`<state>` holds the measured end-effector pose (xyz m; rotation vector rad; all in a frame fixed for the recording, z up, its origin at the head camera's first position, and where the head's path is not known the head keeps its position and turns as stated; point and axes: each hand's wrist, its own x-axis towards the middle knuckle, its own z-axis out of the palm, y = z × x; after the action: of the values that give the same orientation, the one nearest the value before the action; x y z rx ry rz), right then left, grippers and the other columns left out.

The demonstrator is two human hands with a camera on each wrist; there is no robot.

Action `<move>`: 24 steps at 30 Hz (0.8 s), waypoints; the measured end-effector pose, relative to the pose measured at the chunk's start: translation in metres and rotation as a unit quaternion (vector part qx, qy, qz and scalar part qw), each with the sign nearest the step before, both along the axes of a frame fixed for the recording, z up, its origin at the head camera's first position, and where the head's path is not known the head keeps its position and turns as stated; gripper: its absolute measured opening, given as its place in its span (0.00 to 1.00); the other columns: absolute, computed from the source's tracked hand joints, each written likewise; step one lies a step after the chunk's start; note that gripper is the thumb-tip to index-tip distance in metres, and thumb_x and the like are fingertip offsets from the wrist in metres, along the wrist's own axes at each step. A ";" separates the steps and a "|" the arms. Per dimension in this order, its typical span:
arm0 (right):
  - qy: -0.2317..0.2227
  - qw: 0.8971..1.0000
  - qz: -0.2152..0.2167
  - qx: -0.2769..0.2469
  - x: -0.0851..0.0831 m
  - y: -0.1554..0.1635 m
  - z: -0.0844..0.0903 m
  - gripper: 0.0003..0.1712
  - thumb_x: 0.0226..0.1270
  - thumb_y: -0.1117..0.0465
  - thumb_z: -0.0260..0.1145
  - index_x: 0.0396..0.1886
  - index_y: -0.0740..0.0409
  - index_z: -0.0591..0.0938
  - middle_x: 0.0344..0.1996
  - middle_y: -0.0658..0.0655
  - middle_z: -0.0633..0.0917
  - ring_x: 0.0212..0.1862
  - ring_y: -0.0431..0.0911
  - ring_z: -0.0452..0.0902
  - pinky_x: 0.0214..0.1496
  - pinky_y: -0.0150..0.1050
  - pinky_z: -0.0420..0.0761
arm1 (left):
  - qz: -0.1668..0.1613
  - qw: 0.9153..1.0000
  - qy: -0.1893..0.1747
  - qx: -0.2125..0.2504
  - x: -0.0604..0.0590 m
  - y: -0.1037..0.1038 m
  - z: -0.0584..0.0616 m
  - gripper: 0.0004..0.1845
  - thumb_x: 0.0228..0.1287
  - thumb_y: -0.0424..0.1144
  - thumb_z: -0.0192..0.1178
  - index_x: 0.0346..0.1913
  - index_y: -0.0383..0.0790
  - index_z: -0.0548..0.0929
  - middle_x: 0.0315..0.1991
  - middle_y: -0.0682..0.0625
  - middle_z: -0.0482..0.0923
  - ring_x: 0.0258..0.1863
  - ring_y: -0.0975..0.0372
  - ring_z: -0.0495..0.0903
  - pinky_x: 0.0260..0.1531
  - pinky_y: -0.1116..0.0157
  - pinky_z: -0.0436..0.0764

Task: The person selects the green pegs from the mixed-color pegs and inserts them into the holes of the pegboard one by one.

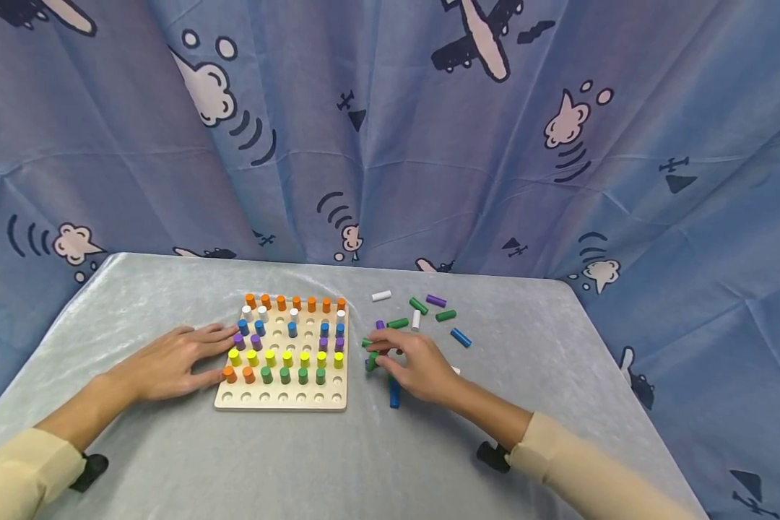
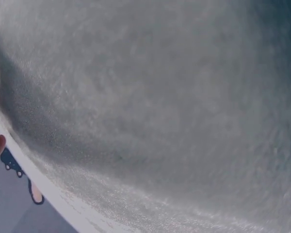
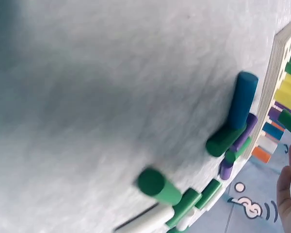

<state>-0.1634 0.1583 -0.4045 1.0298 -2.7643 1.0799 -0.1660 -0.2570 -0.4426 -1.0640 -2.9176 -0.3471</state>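
Note:
A pale wooden pegboard [image 1: 279,406] lies on the cloth-covered table, its pegs standing in rows of orange, white, blue, purple and yellow, then two orange and several green. The row of holes at the front holds no pegs. My left hand [image 1: 169,359] lies at the board's left edge, fingers extended, tips touching that side. To the right of the board, my right hand [image 1: 422,365] pinches a green peg [image 3: 289,123] between thumb and fingers, above the loose pegs. A loose blue peg [image 1: 394,394] lies just under this hand.
More loose pegs are scattered beyond the right hand: a white peg [image 1: 381,296], a purple peg [image 1: 436,300], a blue peg [image 1: 460,337] and several green ones. A patterned blue curtain [image 1: 390,144] hangs behind the table's back edge.

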 end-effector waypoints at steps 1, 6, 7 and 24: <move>-0.001 1.000 0.004 -0.001 0.000 -0.003 0.000 0.20 0.65 0.69 0.69 0.57 0.61 0.81 0.45 0.53 0.89 0.49 0.43 0.84 0.50 0.46 0.83 | 0.000 1.000 0.000 -0.002 0.000 0.000 0.000 0.34 0.70 0.57 0.57 0.67 0.34 0.75 0.71 0.43 0.68 0.68 0.44 0.68 0.60 0.41 0.69; -0.004 1.000 0.021 -0.002 0.001 -0.014 -0.002 0.20 0.64 0.71 0.69 0.56 0.62 0.81 0.45 0.53 0.89 0.49 0.42 0.84 0.51 0.42 0.83 | 0.000 1.000 0.001 -0.005 -0.001 -0.001 -0.001 0.34 0.70 0.57 0.57 0.67 0.34 0.75 0.70 0.43 0.69 0.68 0.44 0.69 0.59 0.40 0.69; -0.003 1.000 0.023 -0.001 0.001 -0.015 -0.002 0.20 0.64 0.71 0.69 0.56 0.63 0.81 0.45 0.53 0.89 0.49 0.42 0.84 0.51 0.42 0.83 | 0.000 1.000 0.002 -0.005 -0.001 -0.001 -0.001 0.34 0.70 0.57 0.57 0.67 0.34 0.75 0.70 0.43 0.69 0.68 0.44 0.69 0.59 0.40 0.69; -0.023 0.999 0.042 -0.006 0.003 -0.035 -0.008 0.20 0.65 0.70 0.69 0.56 0.62 0.82 0.46 0.51 0.88 0.48 0.40 0.84 0.54 0.41 0.82 | -0.002 1.000 0.008 -0.001 -0.001 -0.001 -0.001 0.33 0.69 0.56 0.58 0.66 0.34 0.76 0.70 0.43 0.70 0.68 0.44 0.69 0.58 0.40 0.70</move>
<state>-0.1605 0.1233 -0.4124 1.1425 -2.7699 1.1422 -0.1667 -0.2575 -0.4437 -1.0690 -2.9030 -0.3341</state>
